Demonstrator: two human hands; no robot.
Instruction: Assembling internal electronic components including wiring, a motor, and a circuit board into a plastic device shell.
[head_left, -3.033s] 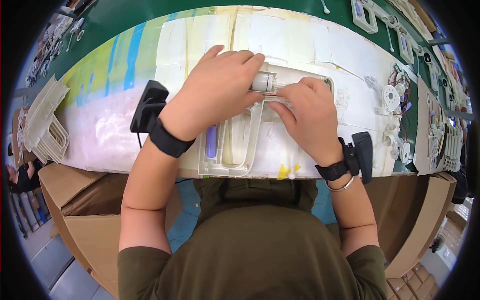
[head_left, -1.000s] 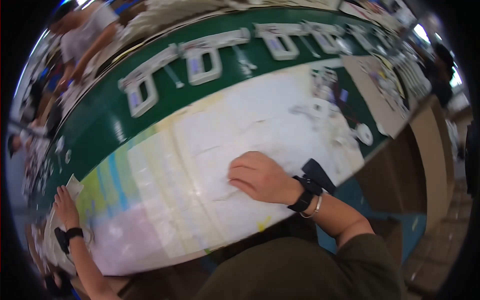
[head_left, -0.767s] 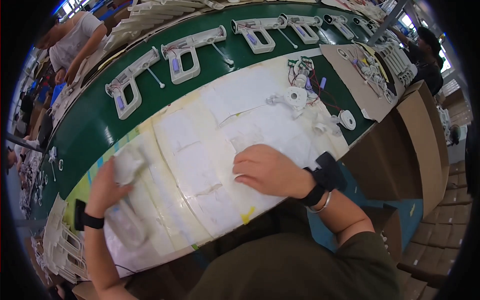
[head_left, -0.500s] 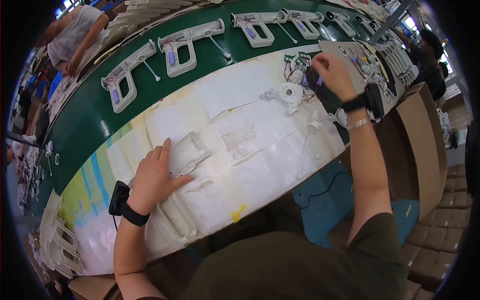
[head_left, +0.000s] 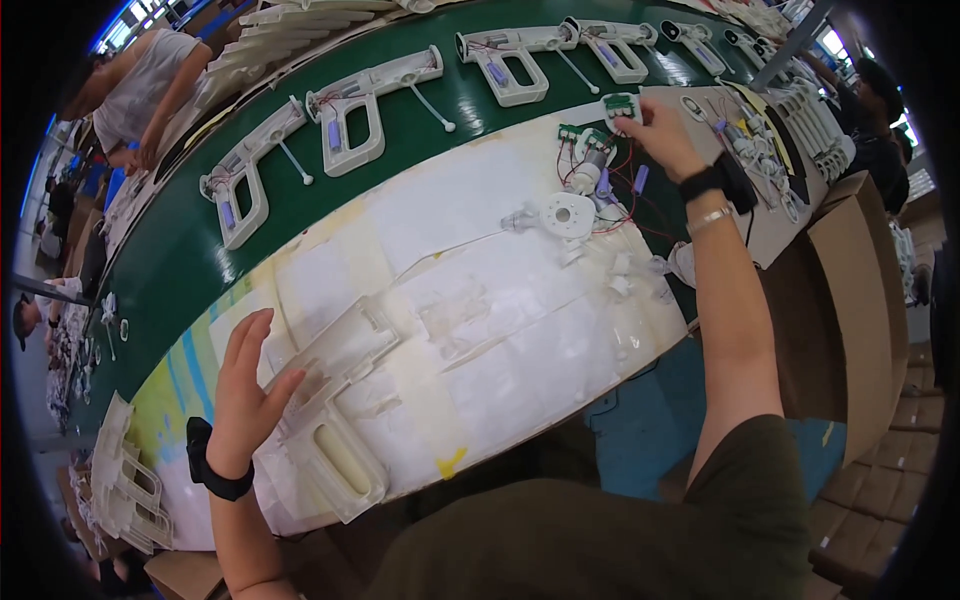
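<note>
Housing (head_left: 352, 345) is lying on the worktop (head_left: 450, 210) beside my spread left hand (head_left: 243, 400), long axis running diagonally far-right, handle loop (head_left: 364, 496) pointing toward me; my right hand (head_left: 662, 138) is pinching a green circuit board (head_left: 622, 103).

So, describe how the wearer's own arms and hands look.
The left hand and right hand are ungloved. Each wrist wears a black band with a dark boxy module; the right adds a silvery bracelet. A short olive-green sleeve shows on the right; the left one is out of view.
</note>
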